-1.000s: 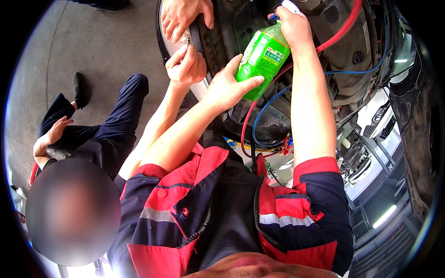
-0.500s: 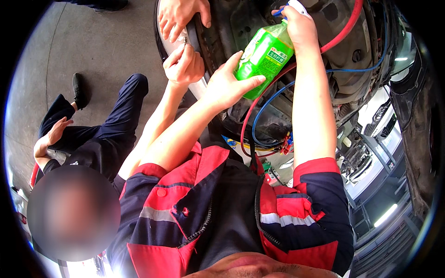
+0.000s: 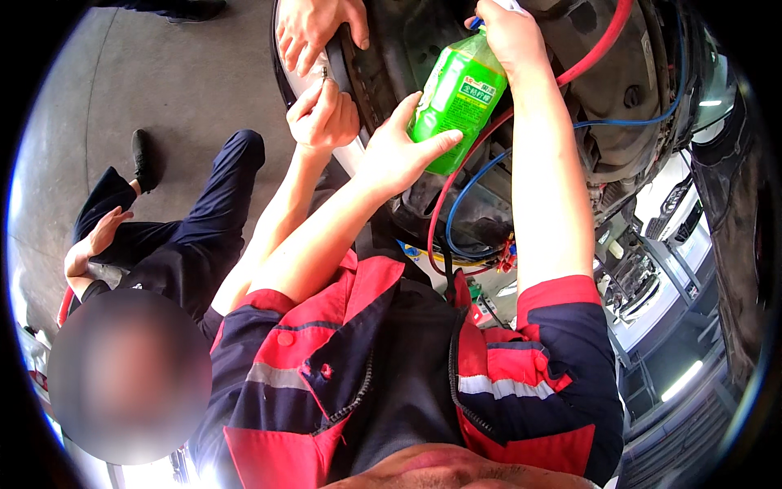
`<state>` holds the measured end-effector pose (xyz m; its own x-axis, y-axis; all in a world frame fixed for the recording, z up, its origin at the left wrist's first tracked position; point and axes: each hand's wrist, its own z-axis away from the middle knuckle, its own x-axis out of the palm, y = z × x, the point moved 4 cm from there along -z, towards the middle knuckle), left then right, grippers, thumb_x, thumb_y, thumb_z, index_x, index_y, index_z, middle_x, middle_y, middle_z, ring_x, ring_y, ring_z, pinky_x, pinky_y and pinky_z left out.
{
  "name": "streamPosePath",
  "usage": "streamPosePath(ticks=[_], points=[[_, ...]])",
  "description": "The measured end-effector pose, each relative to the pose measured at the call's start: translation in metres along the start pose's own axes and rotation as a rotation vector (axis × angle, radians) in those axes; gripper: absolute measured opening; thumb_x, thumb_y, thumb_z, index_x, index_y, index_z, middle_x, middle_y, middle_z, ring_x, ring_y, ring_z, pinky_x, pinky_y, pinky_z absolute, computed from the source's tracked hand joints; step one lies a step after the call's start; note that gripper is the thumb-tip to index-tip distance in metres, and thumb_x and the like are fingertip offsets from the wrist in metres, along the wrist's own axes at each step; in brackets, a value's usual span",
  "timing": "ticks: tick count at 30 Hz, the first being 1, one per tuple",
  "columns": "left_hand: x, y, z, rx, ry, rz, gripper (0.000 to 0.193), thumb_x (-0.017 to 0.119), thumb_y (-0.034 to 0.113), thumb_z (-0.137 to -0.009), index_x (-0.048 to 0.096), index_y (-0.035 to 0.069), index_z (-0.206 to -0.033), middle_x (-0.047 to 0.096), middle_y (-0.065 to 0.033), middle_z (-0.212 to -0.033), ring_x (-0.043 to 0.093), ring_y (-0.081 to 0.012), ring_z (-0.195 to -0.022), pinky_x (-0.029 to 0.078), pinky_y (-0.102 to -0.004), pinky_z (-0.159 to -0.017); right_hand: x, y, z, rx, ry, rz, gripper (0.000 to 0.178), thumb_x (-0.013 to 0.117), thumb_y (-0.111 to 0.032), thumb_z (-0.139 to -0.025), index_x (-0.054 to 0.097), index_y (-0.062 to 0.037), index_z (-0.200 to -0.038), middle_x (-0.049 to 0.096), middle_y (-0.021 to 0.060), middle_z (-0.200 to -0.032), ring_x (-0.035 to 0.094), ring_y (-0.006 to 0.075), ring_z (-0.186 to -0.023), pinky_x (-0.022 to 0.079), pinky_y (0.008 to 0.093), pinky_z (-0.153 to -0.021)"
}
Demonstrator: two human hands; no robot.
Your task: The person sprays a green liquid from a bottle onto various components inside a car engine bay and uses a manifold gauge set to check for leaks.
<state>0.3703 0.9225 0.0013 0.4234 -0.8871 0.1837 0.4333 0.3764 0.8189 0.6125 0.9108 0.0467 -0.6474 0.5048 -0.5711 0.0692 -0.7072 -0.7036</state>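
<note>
A green-labelled clear plastic spray bottle (image 3: pixel 460 102) is tilted over the car's engine bay, between my two hands. My left hand (image 3: pixel 401 151) grips its lower part, thumb in front and fingers behind. Around the neck and the white-and-blue spray head at the top, my right hand (image 3: pixel 511 37) is closed; its fingers partly hide the trigger. Just left of my left hand, a co-worker's fist (image 3: pixel 324 114) pinches a small dark-tipped piece too small to name. Another bare hand (image 3: pixel 319 31) rests on the car's edge above that fist.
A thick red hose (image 3: pixel 599 49) and a thin blue hose (image 3: pixel 627 122) cross the engine bay (image 3: pixel 619 155) and loop below the bottle. A person in dark clothes (image 3: pixel 175 253) is low at the left, on the grey floor (image 3: pixel 195 90). Another car (image 3: pixel 635 285) stands at the right.
The bottle and my right hand have shifted slightly left and up. My left hand still holds the bottle. The co-worker's hands have hardly moved.
</note>
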Motion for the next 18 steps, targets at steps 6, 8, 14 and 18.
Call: streamPosePath(ticks=[6,8,14,18], points=[[-0.003,0.004,0.002,-0.012,-0.023,-0.030,0.090,0.083,0.041,-0.083,0.042,-0.002,-0.150,0.064,-0.0173,-0.130,0.063,-0.0221,-0.118,0.049,-0.0332,-0.101,-0.004,0.008,0.003,0.011,0.098,-0.054,0.039,0.055,-0.018,-0.095,0.062,-0.0099,-0.132,0.065,0.0048,-0.076,0.057,0.0122,-0.060,0.046,0.0278,-0.055],[-0.006,0.006,0.000,-0.006,-0.011,-0.054,0.091,0.083,0.042,-0.082,0.042,-0.002,-0.150,0.065,-0.0181,-0.130,0.063,-0.0228,-0.118,0.049,-0.0334,-0.102,-0.010,0.010,0.007,0.054,0.179,-0.014,0.043,0.055,-0.019,-0.095,0.060,-0.0116,-0.137,0.067,0.0044,-0.078,0.056,0.0103,-0.059,0.045,0.0259,-0.054],[-0.015,0.014,-0.002,0.036,0.015,-0.161,0.104,0.082,0.058,-0.074,0.043,-0.001,-0.149,0.057,-0.0289,-0.137,0.058,-0.0360,-0.129,0.046,-0.0410,-0.109,-0.016,0.009,0.013,0.012,0.156,-0.219,0.046,0.050,-0.016,-0.095,0.059,-0.0082,-0.139,0.068,0.0024,-0.081,0.054,0.0065,-0.061,0.042,0.0229,-0.054],[-0.019,0.020,0.005,0.028,0.037,-0.244,0.103,0.083,0.058,-0.073,0.044,-0.001,-0.149,0.059,-0.0291,-0.133,0.059,-0.0376,-0.126,0.047,-0.0424,-0.107,-0.016,0.024,0.009,0.026,0.186,-0.344,0.045,0.051,-0.016,-0.095,0.059,-0.0060,-0.138,0.068,0.0031,-0.082,0.055,0.0074,-0.061,0.042,0.0222,-0.054]])
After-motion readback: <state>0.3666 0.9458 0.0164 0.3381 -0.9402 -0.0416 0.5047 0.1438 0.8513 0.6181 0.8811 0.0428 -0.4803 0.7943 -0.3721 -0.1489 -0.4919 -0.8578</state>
